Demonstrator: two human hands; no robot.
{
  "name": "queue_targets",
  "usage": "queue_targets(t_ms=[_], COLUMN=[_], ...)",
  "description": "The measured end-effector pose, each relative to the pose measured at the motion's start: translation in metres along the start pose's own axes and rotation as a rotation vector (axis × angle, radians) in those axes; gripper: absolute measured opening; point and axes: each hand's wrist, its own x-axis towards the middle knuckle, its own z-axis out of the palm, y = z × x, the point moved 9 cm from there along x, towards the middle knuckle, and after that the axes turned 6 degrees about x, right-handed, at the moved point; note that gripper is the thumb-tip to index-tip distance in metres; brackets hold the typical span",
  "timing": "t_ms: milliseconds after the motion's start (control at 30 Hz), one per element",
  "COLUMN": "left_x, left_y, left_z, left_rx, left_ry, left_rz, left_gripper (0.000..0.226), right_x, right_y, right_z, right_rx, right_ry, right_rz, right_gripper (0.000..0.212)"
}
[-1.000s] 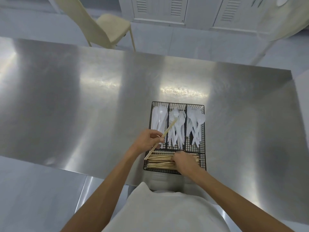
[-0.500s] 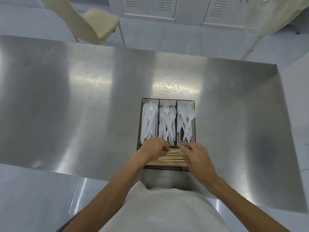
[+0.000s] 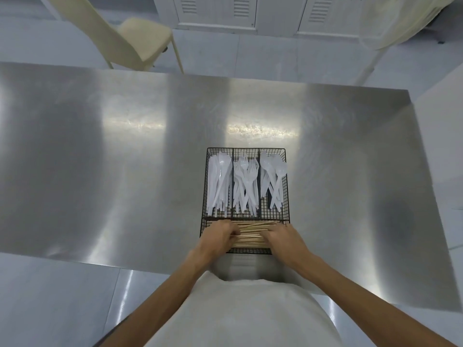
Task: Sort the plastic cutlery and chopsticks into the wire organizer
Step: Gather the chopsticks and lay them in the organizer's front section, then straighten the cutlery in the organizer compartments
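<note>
A black wire organizer [image 3: 204, 186] sits on the steel table near its front edge. Its three far compartments hold white plastic knives [image 3: 219, 181], forks [image 3: 246, 181] and spoons [image 3: 273, 179]. The near crosswise compartment holds several wooden chopsticks [image 3: 250, 232] lying left to right. My left hand [image 3: 219, 236] lies over the left end of the pile, fingers curled onto the sticks. My right hand [image 3: 283, 237] covers the right end, its fingertips touching the sticks. Both ends of the pile are hidden under my hands.
The steel table [image 3: 125, 171] stretches wide to the left and right of the organizer. A cream chair [image 3: 135, 38] stands beyond the far edge at the left, with white cabinets [image 3: 240, 11] behind it.
My left hand brought a raised chopstick down into the near compartment. My right hand lifted, spread, then settled on the right end of the pile. The camera tilted slightly.
</note>
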Motion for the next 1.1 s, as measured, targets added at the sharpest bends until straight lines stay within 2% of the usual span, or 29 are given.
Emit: queue_targets(t_ms=[133, 267, 433, 567, 700, 833, 967, 1100], left_x=[-0.007, -0.009, -0.009, -0.005, 0.017, 0.048, 0.072, 0.082], left_y=[-0.003, -0.004, -0.001, -0.002, -0.003, -0.004, -0.009, -0.019], left_z=[0.003, 0.004, 0.005, -0.011, -0.044, -0.066, -0.073, -0.080], left_rx=[-0.011, 0.012, 0.060, -0.022, -0.116, -0.188, -0.208, -0.155], left_ry=[0.071, 0.123, 0.148, 0.245, 0.354, 0.380, 0.364, 0.358], left_rz=[-0.040, -0.033, -0.006, -0.050, -0.127, -0.235, -0.330, -0.338], left_gripper=[0.014, 0.014, 0.013, 0.021, 0.021, 0.028, 0.026, 0.026], right_x=[-0.001, 0.000, 0.000, -0.002, 0.026, 0.064, 0.093, 0.110], right_y=[-0.003, 0.000, 0.000, -0.002, 0.007, 0.011, 0.016, 0.019], right_z=[-0.008, 0.001, 0.003, -0.029, -0.056, -0.072, -0.068, -0.059], right_rx=[0.006, 0.034, 0.074, 0.247, 0.409, 0.512, 0.445, 0.436], right_ry=[0.102, 0.053, 0.060, 0.290, 0.353, 0.374, 0.321, 0.269], right_rz=[-0.010, -0.005, 0.009, 0.033, 0.151, 0.275, 0.406, 0.487], right_gripper=[0.025, 0.025, 0.015, 0.006, 0.019, 0.026, 0.025, 0.028])
